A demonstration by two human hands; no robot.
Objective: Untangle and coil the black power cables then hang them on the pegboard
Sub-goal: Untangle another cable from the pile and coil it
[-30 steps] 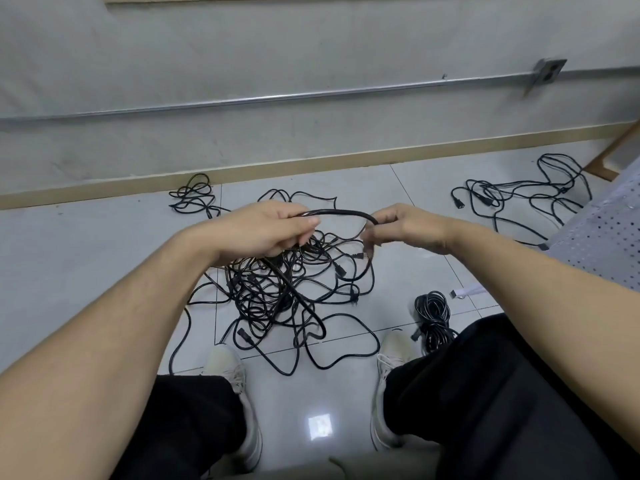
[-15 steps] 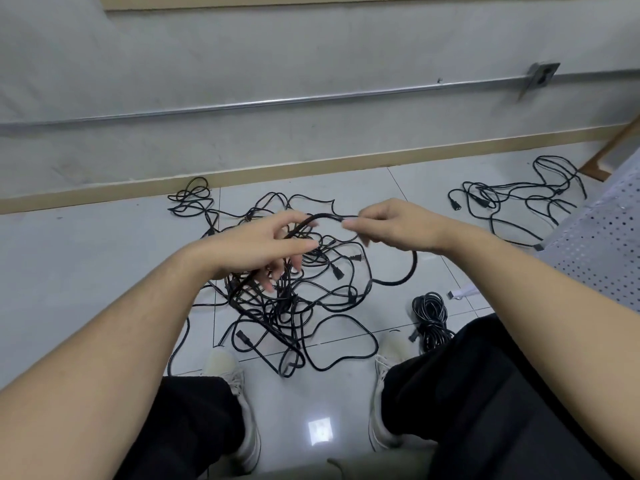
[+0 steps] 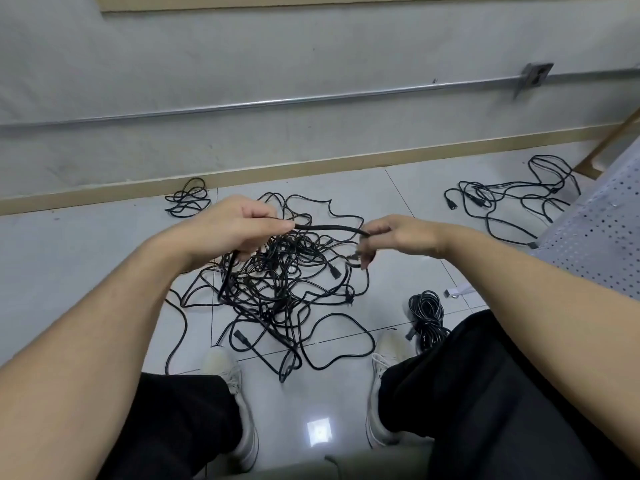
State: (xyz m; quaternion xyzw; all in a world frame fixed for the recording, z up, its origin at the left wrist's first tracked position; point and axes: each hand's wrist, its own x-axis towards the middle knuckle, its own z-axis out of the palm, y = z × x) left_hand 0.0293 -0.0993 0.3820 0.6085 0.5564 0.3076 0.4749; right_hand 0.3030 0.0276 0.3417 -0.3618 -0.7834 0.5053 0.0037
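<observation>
We are still at the untangling step, in our judgement: one cable [image 3: 329, 229] is stretched in a short arc between our two hands while the rest of it drops from the left hand [image 3: 235, 230] into the tangle [image 3: 284, 282] on the floor [image 3: 86, 258] just below the grip. The left hand's grip is curled closed round the cable, thumb on top; the right hand [image 3: 391, 237] pinches the cable's other end, its lower fingers loosely bent, and a plug seems to hang just under that pinch, though it is too blurred to be sure. Near the right foot lies a coiled bundle [image 3: 426, 311], and well off to the right of the grip a loose heap [image 3: 512, 199] lies by the pegboard [image 3: 595, 237]. Next, we judge, the held length must be drawn free of the tangle hand over hand, watching for snags, before any coiling. Compared with half a second ago, the hands are wider apart, the left hand has closed from an open reach onto the cable, and the span between the hands is longer.
</observation>
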